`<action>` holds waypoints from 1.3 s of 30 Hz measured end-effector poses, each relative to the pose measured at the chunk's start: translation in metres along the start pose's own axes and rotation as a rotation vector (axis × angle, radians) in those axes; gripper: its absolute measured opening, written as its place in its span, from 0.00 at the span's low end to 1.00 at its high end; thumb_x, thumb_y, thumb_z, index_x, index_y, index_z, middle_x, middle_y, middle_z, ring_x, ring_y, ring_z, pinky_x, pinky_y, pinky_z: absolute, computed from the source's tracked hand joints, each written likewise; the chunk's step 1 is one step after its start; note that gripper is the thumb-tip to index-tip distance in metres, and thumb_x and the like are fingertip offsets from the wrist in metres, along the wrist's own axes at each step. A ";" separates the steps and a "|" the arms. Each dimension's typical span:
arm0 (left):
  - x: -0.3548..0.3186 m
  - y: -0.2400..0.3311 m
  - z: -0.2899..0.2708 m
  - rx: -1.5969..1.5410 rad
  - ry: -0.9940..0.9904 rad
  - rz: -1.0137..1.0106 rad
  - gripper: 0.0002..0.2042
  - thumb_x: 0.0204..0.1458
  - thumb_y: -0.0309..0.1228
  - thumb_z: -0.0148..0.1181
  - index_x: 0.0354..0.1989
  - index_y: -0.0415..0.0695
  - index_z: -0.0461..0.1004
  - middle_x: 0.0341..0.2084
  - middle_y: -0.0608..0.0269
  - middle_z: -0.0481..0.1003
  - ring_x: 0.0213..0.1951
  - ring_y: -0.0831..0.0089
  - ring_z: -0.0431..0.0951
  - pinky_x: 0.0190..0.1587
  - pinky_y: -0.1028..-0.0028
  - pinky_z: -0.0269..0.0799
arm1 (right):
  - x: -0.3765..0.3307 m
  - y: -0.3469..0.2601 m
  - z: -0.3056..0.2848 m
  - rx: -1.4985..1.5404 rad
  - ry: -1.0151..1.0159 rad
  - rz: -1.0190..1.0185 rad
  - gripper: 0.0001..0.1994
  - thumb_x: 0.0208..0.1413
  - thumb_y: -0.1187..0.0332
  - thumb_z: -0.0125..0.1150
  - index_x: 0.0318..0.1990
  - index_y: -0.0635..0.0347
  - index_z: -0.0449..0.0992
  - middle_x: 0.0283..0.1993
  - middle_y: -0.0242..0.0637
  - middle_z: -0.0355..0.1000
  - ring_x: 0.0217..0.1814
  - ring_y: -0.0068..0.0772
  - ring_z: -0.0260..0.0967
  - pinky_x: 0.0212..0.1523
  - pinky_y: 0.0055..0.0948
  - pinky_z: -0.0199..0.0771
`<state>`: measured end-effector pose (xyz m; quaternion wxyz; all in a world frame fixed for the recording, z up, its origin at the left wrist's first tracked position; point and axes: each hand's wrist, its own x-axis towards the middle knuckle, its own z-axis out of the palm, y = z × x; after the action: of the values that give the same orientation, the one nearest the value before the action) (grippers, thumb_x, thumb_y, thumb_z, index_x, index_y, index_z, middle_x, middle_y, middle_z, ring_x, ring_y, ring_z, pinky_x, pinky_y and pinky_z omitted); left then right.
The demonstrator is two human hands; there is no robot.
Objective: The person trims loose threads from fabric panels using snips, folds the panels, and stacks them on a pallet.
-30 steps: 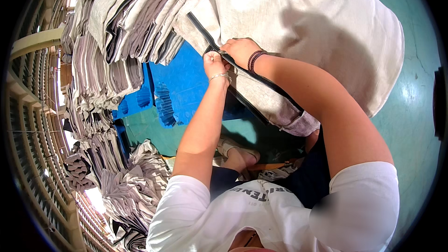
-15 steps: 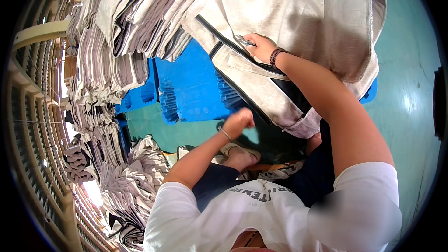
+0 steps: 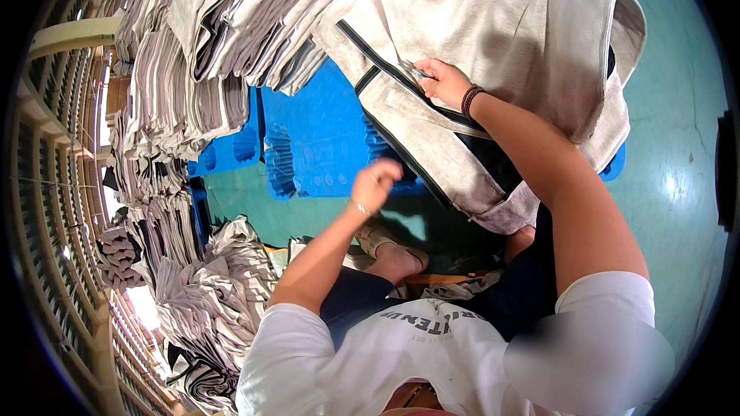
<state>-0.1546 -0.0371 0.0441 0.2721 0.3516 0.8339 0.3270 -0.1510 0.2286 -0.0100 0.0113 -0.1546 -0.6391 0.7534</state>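
A light beige, woven cloth piece [image 3: 493, 23] with dark edging strips is spread in front of me, draped over a blue plastic pallet and down to my lap. My right hand [image 3: 449, 86] rests over it beside the long dark strip [image 3: 378, 50], closed on small metal snips [image 3: 421, 74] whose tips point up and left. My left hand [image 3: 375, 186] hovers in the air left of the cloth's near edge, apart from it. Its fingers are curled and slightly blurred; whether anything is in them is hidden.
Tall stacks of folded beige cloth [image 3: 254, 23] stand at the far left on the blue pallets [image 3: 308, 127]. Crumpled cloth pieces [image 3: 216, 277] are heaped at my near left. A green floor [image 3: 678, 108] runs along the right. My sandalled foot [image 3: 397, 258] is below my left hand.
My left hand has moved slightly left and up, away from the cloth's edge. The view has shifted a little; my right hand still holds the snips by the dark strip.
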 end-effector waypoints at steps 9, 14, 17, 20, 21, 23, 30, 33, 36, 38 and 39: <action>0.197 0.043 -0.066 -0.865 0.354 -0.322 0.18 0.46 0.26 0.48 0.48 0.50 0.64 0.46 0.70 0.62 0.45 0.75 0.61 0.44 0.66 0.55 | -0.017 -0.010 0.007 -0.371 -0.032 -0.172 0.15 0.48 0.72 0.49 0.46 0.55 0.64 0.42 0.40 0.67 0.44 0.35 0.65 0.46 0.28 0.61; 0.217 0.066 -0.069 -0.859 0.499 -0.202 0.15 0.45 0.20 0.49 0.43 0.43 0.68 0.38 0.64 0.69 0.37 0.76 0.67 0.38 0.74 0.62 | -0.023 -0.010 0.006 -0.424 -0.065 -0.203 0.16 0.48 0.71 0.49 0.47 0.54 0.63 0.45 0.43 0.65 0.48 0.37 0.62 0.48 0.30 0.60; 0.215 0.063 -0.069 -0.628 0.574 0.060 0.10 0.44 0.18 0.51 0.36 0.38 0.72 0.29 0.65 0.72 0.30 0.79 0.70 0.35 0.82 0.64 | -0.024 -0.017 0.011 -0.279 -0.029 -0.127 0.16 0.49 0.72 0.49 0.47 0.55 0.63 0.45 0.42 0.66 0.47 0.34 0.63 0.48 0.27 0.60; 0.218 0.093 -0.057 -0.510 0.557 0.099 0.06 0.44 0.18 0.51 0.30 0.37 0.73 0.26 0.66 0.72 0.27 0.82 0.68 0.32 0.83 0.63 | -0.007 0.001 -0.006 0.111 0.141 -0.269 0.15 0.48 0.74 0.50 0.45 0.58 0.65 0.36 0.37 0.68 0.38 0.22 0.63 0.41 0.20 0.62; 0.215 0.091 -0.062 -0.479 0.565 0.122 0.06 0.43 0.18 0.51 0.29 0.37 0.73 0.26 0.67 0.72 0.27 0.82 0.68 0.31 0.84 0.63 | -0.006 -0.013 -0.005 0.213 0.174 -0.322 0.15 0.48 0.74 0.50 0.45 0.59 0.65 0.34 0.36 0.68 0.36 0.20 0.63 0.40 0.19 0.62; 0.210 0.089 -0.063 -0.316 0.571 0.199 0.05 0.43 0.17 0.51 0.27 0.37 0.73 0.25 0.67 0.72 0.27 0.82 0.69 0.31 0.83 0.63 | 0.002 -0.042 -0.011 0.167 0.258 -0.368 0.14 0.48 0.74 0.48 0.45 0.61 0.65 0.34 0.35 0.68 0.34 0.18 0.62 0.37 0.19 0.62; 0.201 0.112 -0.055 -0.206 0.534 0.388 0.05 0.42 0.16 0.51 0.23 0.37 0.73 0.26 0.66 0.72 0.28 0.81 0.69 0.32 0.83 0.64 | 0.007 -0.097 -0.012 0.135 0.269 -0.467 0.16 0.46 0.74 0.47 0.46 0.60 0.65 0.38 0.37 0.69 0.36 0.23 0.65 0.38 0.22 0.64; 0.195 0.119 -0.054 -0.179 0.521 0.377 0.05 0.41 0.15 0.50 0.22 0.37 0.73 0.25 0.66 0.71 0.28 0.81 0.69 0.32 0.83 0.63 | 0.007 -0.102 -0.013 0.126 0.266 -0.527 0.16 0.46 0.74 0.48 0.45 0.60 0.65 0.38 0.39 0.69 0.37 0.24 0.66 0.39 0.23 0.64; 0.190 0.118 -0.059 -0.216 0.487 0.351 0.07 0.40 0.14 0.49 0.21 0.38 0.72 0.28 0.64 0.72 0.28 0.80 0.69 0.31 0.83 0.63 | 0.004 -0.108 -0.016 0.019 0.216 -0.554 0.16 0.45 0.74 0.48 0.45 0.60 0.66 0.39 0.40 0.69 0.38 0.27 0.66 0.39 0.23 0.64; 0.181 0.113 -0.061 -0.278 0.479 0.291 0.07 0.41 0.14 0.48 0.19 0.37 0.72 0.28 0.63 0.72 0.29 0.79 0.70 0.32 0.82 0.63 | -0.002 -0.111 -0.018 -0.073 0.164 -0.553 0.16 0.45 0.73 0.48 0.44 0.60 0.67 0.39 0.40 0.69 0.38 0.28 0.66 0.40 0.24 0.64; 0.174 0.112 -0.060 -0.310 0.485 0.285 0.07 0.41 0.14 0.48 0.19 0.37 0.72 0.28 0.64 0.72 0.29 0.79 0.70 0.32 0.82 0.63 | -0.005 -0.113 -0.018 -0.112 0.136 -0.557 0.15 0.44 0.73 0.48 0.44 0.60 0.67 0.40 0.40 0.69 0.38 0.28 0.66 0.40 0.24 0.64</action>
<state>-0.2553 0.1350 0.1258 0.0669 0.3311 0.7571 0.5592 -0.1622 0.2657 0.0982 0.2517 -0.0237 -0.6951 0.6730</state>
